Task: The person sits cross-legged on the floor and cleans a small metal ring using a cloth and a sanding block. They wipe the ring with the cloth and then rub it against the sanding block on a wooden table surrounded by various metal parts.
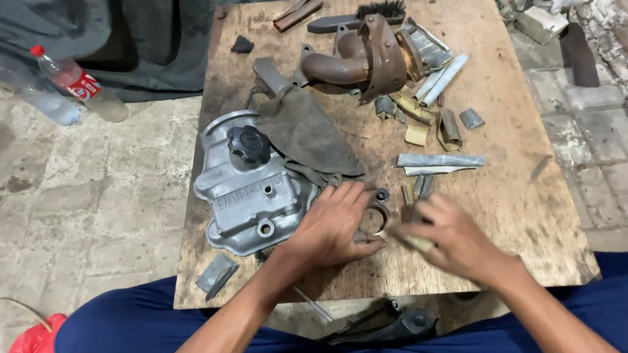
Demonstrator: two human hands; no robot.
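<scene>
**Ring-shaped metal part held down at the board's near edge**

Ring-shaped metal part [375, 218] lies on the wooden board [522, 217], pinned under the left hand [336, 228], whose fingers are spread flat. Far left on the floor lie two clear plastic bottles [49, 85], one with a red label. A silver engine cover [252, 190] with black cap sits just left of the hand. The right hand [452, 238] pinches a small pale strip [416, 242], blurred. Behind stand a rusty pipe casting [362, 59] and grey scraps.

Wooden board [523, 210], lying on a stone floor: left hand [336, 228] resting flat beside a grey metal engine cover [252, 194] and touching a small dark ring part [375, 218]; right hand [452, 238], blurred, gripping a pale strip [416, 243]. Rusty pipe casting [358, 59] and brush [362, 16] lying behind.
</scene>
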